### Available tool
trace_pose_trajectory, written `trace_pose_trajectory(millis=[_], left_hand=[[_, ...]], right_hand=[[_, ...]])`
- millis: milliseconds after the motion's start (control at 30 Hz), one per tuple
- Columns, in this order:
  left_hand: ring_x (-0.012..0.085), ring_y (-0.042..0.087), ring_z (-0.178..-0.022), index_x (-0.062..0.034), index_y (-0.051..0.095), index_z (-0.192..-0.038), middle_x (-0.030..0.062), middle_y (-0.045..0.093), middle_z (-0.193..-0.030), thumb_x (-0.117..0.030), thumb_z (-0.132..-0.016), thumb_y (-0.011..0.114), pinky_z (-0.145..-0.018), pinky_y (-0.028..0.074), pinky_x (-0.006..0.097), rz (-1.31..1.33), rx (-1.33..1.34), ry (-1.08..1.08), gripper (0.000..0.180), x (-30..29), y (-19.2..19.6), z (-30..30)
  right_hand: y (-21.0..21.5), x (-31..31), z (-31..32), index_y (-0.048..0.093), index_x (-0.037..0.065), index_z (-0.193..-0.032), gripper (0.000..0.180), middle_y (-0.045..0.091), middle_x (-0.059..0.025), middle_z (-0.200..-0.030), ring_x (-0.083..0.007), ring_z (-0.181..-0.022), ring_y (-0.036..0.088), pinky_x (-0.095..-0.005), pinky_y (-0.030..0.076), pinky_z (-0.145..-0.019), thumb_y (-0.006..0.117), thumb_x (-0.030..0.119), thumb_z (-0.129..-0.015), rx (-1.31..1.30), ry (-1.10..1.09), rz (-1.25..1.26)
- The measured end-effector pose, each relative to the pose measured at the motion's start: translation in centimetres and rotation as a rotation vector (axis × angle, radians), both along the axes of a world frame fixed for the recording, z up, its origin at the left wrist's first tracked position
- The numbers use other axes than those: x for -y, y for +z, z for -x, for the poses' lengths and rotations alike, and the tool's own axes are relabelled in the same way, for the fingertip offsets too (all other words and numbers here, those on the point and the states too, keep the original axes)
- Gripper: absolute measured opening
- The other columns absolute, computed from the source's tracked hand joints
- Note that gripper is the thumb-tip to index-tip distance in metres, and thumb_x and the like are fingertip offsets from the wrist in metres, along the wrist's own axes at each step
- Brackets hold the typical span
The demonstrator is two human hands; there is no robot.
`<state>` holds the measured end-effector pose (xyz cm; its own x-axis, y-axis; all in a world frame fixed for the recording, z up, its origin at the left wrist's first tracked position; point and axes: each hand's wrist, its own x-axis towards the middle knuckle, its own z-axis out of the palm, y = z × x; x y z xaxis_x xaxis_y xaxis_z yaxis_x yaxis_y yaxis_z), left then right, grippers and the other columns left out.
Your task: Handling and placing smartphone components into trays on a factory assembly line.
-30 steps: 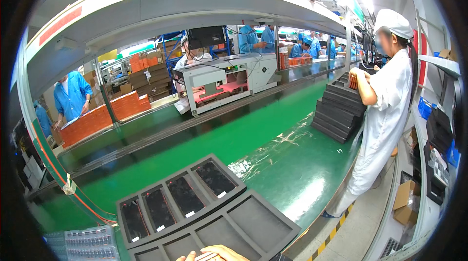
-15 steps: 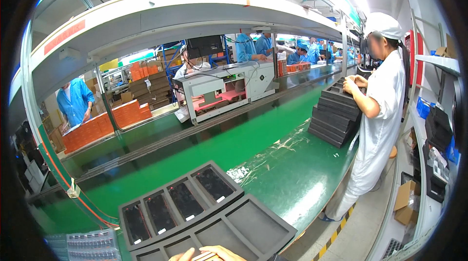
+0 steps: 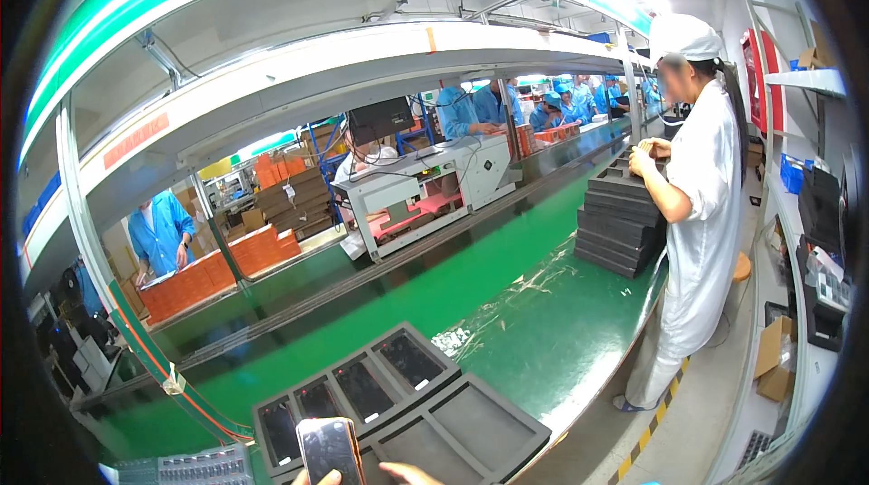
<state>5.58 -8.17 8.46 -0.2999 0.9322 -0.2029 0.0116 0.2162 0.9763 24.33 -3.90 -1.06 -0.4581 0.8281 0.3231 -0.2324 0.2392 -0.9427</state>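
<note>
In my left hand (image 3: 324, 478) is a smartphone (image 3: 328, 449) with a dark glossy screen, tilted up over the front foam tray, thumb against its lower edge. My right hand (image 3: 409, 474) is just right of the phone, a finger stretched toward it with a small gap between; the lower frame edge cuts off much of both hands. Beneath them lies a black foam tray (image 3: 480, 412) with bare rectangular recesses. Behind it, another black foam tray (image 3: 434, 349) holds several dark phone-like slabs (image 3: 365, 387) with small red lights and white labels.
A clear plastic blister tray (image 3: 204, 469) lies at lower left. On the green bench (image 3: 534, 331), black foam trays (image 3: 618, 230) are stacked beside a co-worker in white (image 3: 701, 204). A grey machine (image 3: 434, 191) stands across the line; shelves run along the right.
The phone has come up into view in my left hand, its screen showing. My hands, close together before, are now apart. The view has shifted, showing more of the overhead frame.
</note>
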Motion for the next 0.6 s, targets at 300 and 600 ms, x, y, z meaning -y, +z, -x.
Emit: trace_pose_trajectory(millis=[300,600], left_hand=[[0.0212,0.066,-0.097,-0.0034,0.063,-0.119,0.0085,0.069,-0.114,-0.035,-0.101,0.05,-0.088,0.052,0.034,-0.104,0.766,0.303,0.039,4.8,-7.5,-6.2],[0.0203,0.059,-0.109,-0.0036,0.054,-0.131,0.0091,0.062,-0.121,-0.031,-0.104,0.045,-0.092,0.048,0.033,-0.247,0.319,0.35,0.039,4.2,-8.7,-7.1]], right_hand=[[1.0,3.0,0.3,0.02,0.004,-0.155,0.069,0.041,-0.0097,-0.147,-0.0168,-0.127,0.046,-0.031,0.041,-0.104,0.059,0.016,-0.1,-0.313,0.19,0.553],[1.6,2.6,-1.3,0.015,0.003,-0.154,0.094,0.031,-0.0157,-0.152,-0.0234,-0.142,0.03,-0.0376,0.027,-0.116,0.077,0.021,-0.086,-0.24,0.275,0.392]])
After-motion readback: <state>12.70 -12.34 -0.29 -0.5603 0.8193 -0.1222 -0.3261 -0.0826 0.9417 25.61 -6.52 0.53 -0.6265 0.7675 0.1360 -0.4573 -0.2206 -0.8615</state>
